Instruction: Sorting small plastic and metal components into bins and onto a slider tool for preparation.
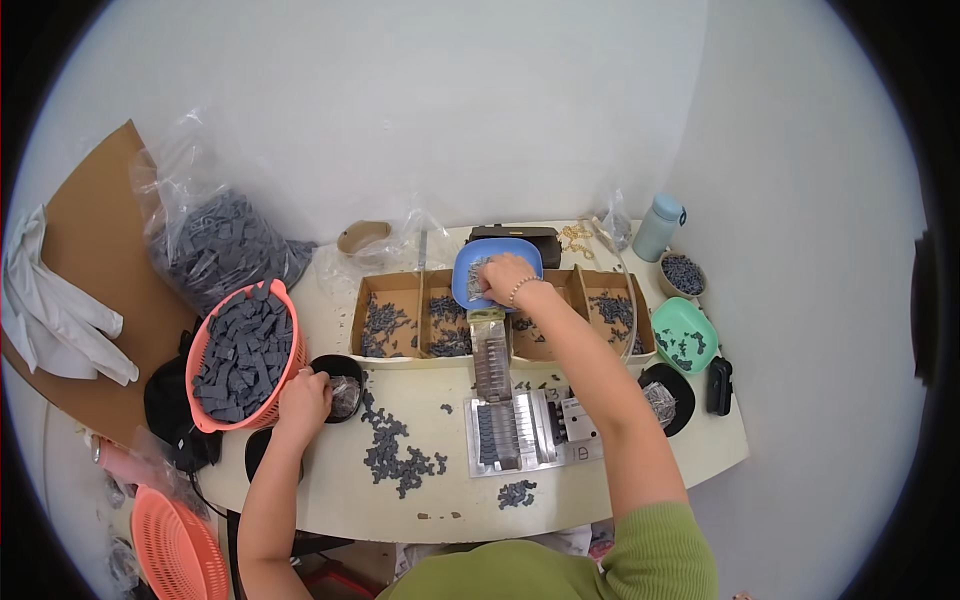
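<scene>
My right hand (pixel 508 280), wearing a beaded bracelet, reaches into a blue bowl (pixel 531 262) of small light-grey pieces (pixel 476 278). Its fingers are bent down and closed; what they pinch is hidden. Between a coral basket (pixel 297 345) of dark grey blocks and a black bowl (pixel 350 414) is my left hand (pixel 305 402). Its fingers are curled together near the bowl's rim, and anything in them is too small to name. Below the blue bowl, a clear ridged strip (pixel 491 360) runs down to a metal fixture (pixel 547 430) with a row of dark pieces.
A cardboard tray (pixel 357 325) with compartments of small grey parts stands behind the fixture. Loose dark parts (pixel 395 455) lie at centre left. On the right are a green dish (pixel 705 318), a black bowl (pixel 684 385) and a light blue bottle (pixel 656 230).
</scene>
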Demonstrator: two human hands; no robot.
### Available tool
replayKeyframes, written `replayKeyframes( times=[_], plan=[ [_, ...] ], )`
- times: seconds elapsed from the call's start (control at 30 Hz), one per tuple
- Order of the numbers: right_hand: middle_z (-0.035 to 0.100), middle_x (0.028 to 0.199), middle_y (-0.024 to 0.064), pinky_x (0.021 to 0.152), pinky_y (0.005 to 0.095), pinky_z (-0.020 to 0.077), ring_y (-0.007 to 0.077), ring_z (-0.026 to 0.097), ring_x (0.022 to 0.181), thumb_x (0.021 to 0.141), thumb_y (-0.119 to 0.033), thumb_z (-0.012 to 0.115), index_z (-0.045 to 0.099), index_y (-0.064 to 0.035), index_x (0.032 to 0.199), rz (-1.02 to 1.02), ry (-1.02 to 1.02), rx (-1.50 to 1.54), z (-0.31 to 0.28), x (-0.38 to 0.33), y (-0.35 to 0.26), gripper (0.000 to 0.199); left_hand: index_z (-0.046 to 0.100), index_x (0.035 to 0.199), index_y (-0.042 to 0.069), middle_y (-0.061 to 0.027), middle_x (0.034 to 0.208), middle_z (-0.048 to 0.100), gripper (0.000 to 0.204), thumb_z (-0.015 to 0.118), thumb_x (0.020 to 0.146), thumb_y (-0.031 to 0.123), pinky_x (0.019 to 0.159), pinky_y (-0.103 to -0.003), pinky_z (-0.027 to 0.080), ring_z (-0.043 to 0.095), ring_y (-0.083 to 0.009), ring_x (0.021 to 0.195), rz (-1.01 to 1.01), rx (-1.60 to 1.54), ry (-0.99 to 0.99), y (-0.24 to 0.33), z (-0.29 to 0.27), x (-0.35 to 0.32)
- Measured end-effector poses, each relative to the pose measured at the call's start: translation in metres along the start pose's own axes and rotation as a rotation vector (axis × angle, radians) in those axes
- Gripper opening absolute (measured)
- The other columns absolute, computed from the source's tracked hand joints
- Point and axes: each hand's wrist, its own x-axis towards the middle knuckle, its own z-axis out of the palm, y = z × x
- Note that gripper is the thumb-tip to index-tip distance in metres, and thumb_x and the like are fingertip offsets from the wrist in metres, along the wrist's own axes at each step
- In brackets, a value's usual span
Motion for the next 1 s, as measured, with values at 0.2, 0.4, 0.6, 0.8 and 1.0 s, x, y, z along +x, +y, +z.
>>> replayKeyframes(
  times=[0.2,0.4,0.6,0.8,1.0],
  plan=[
    [0.063,0.094,0.0112,0.083,0.0408,0.0473,0.0296,0.058,0.094,0.074,-0.023,0.068,0.069,-0.0112,0.079,-0.097,0.099,-0.11,0.02,-0.002,0.021,0.013,0.065,0.075,0.004,-0.0094,0.074,0.058,0.005,0.067,0.07,0.005,0.058,-0.033,0.049,0.06,-0.0227,0.062,0.138,-0.561,0.098,0.058,-0.017,-0.002],
    [0.064,0.099,0.0141,0.085,0.0408,0.0476,0.0308,0.058,0.098,0.073,-0.03,0.068,0.071,-0.0065,0.088,-0.031,0.069,-0.157,-0.002,-0.01,0.018,0.028,0.066,0.081,0.005,-0.0087,0.082,0.058,0.009,0.07,0.073,0.006,0.064,-0.032,0.051,0.06,-0.0252,0.073,0.435,-0.766,0.05,0.172,0.009,-0.037],
    [0.062,0.095,0.0133,0.081,0.0399,0.0484,0.0291,0.057,0.095,0.074,-0.019,0.065,0.067,-0.0069,0.081,0.019,0.243,-0.11,-0.009,-0.036,0.036,0.014,0.066,0.082,0.005,-0.0061,0.085,0.056,0.01,0.068,0.072,0.006,0.066,-0.034,0.049,0.056,-0.0238,0.076,0.612,-0.424,0.132,0.197,0.035,-0.046],
    [0.062,0.08,0.0148,0.07,0.0413,0.0501,0.0327,0.061,0.077,0.079,-0.018,0.058,0.064,-0.0048,0.08,-0.105,0.258,0.43,-0.026,-0.099,0.004,0.015,0.066,0.085,0.004,-0.0062,0.086,0.056,0.013,0.067,0.072,0.006,0.067,-0.034,0.048,0.055,-0.0239,0.077,0.586,-0.434,0.144,0.194,0.031,-0.054],
    [0.059,0.083,0.0132,0.071,0.039,0.0519,0.0289,0.062,0.083,0.078,-0.013,0.058,0.059,-0.0037,0.081,-0.261,0.048,0.279,0.011,-0.175,-0.059,0.009,0.065,0.098,0.003,-0.0114,0.104,0.057,0.025,0.068,0.074,0.009,0.082,-0.039,0.045,0.055,-0.0286,0.095,0.618,-0.472,0.164,0.194,0.026,-0.067]
  ],
)
